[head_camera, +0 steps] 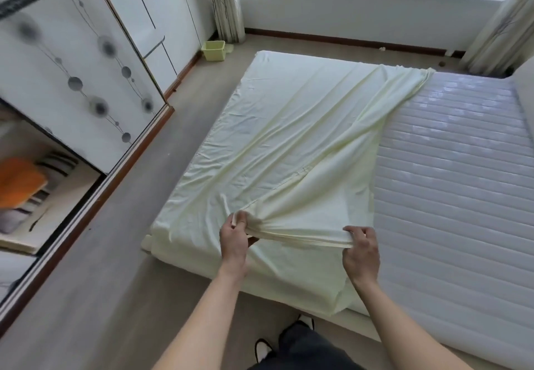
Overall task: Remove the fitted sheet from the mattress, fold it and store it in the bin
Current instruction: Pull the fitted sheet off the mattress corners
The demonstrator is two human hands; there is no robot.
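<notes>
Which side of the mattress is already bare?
The right side of the mattress: its white quilted surface shows, while the pale yellow sheet covers the left.

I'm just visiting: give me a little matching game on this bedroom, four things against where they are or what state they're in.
Things:
1. fitted sheet
2. mattress
3. bin
4. left hand

Places or states:
A. on the floor beside the white cupboards
B. right half bare and quilted
C. pale yellow, pulled back over the left half of the bed
D. pinching a bunched edge of cloth

Pairs: 1-C, 2-B, 3-A, 4-D
</notes>
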